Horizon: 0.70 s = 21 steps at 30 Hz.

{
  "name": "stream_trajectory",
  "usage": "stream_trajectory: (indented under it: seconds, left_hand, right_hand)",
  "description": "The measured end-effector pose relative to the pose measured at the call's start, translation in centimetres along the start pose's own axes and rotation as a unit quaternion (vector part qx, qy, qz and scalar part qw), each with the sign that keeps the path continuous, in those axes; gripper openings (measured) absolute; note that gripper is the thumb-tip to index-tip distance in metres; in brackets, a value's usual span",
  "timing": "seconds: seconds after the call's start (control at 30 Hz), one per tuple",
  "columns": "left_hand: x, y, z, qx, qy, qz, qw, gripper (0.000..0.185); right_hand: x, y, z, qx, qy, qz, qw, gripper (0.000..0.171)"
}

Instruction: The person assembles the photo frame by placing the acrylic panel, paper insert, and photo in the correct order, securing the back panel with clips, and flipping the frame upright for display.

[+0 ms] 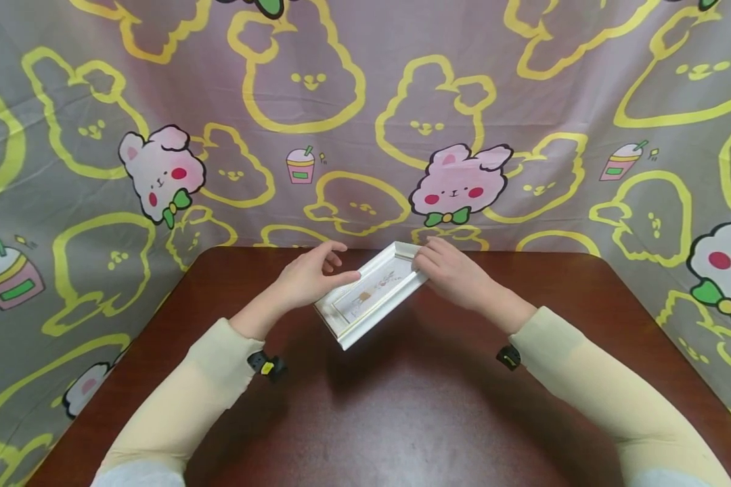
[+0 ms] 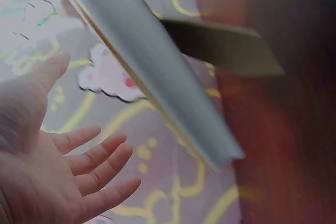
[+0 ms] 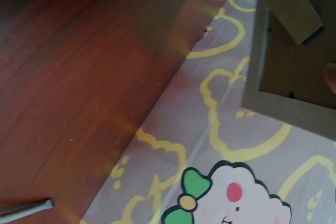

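Note:
A white picture frame (image 1: 374, 292) with a gold inner line and a small floral print is tilted above the table. My right hand (image 1: 453, 276) grips its upper right end, fingers curled over the edge. In the right wrist view the brown backing (image 3: 294, 72) faces the camera, with a fingertip on it at the right side. A support leg (image 2: 226, 48) sticks out from the back in the left wrist view. Beside the left side of the frame is my left hand (image 1: 309, 276), fingers spread and loosely bent; the left wrist view shows a gap between this palm and the frame.
The dark red-brown table (image 1: 402, 419) has a shiny top. A patterned curtain (image 1: 365, 135) with rabbits and cups hangs close behind its far edge and along both sides. Small black devices (image 1: 509, 357) sit at both wrists.

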<state>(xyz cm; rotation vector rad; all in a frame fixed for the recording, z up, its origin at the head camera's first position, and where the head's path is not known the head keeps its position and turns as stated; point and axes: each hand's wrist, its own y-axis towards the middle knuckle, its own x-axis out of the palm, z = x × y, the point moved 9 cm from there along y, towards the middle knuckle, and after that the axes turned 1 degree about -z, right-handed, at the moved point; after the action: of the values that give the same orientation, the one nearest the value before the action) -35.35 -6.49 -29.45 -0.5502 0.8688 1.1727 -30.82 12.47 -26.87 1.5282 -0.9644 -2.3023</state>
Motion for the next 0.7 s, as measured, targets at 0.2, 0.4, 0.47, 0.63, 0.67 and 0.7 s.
stream_trajectory:
  seconds: [0.2,0.4,0.47,0.63,0.67,0.7]
  left_hand:
    - [2.1,1.9,-3.1,-0.033,-0.073,-0.057,0.9951,0.061]
    - [4.9,2.6,-4.8,-0.064,-0.159,-0.136,0.9759,0.054]
    - [5.8,2.4,-5.0,-0.079,-0.201,-0.167,0.962,0.053]
    - [7.4,2.0,-5.1,-0.095,-0.282,-0.205,0.9326,0.048]
    - [7.6,1.9,-5.1,-0.098,-0.291,-0.205,0.9293,0.047]
    - [7.7,1.9,-5.0,-0.099,-0.299,-0.203,0.9271,0.047]
  right_hand:
    - [-0.9,-1.1,-0.1,-0.005,0.002,0.047,0.999,0.041]
    - [-1.1,-1.6,-0.1,-0.008,0.007,0.058,0.998,0.041]
    - [-1.1,-1.7,-0.1,-0.009,0.006,0.06,0.998,0.042]
    - [-0.9,-2.1,-0.2,-0.007,0.007,0.061,0.998,0.043]
    - [-0.8,-2.2,-0.2,-0.005,0.006,0.061,0.998,0.042]
    - [-0.8,-2.3,-0.1,-0.002,0.006,0.061,0.998,0.041]
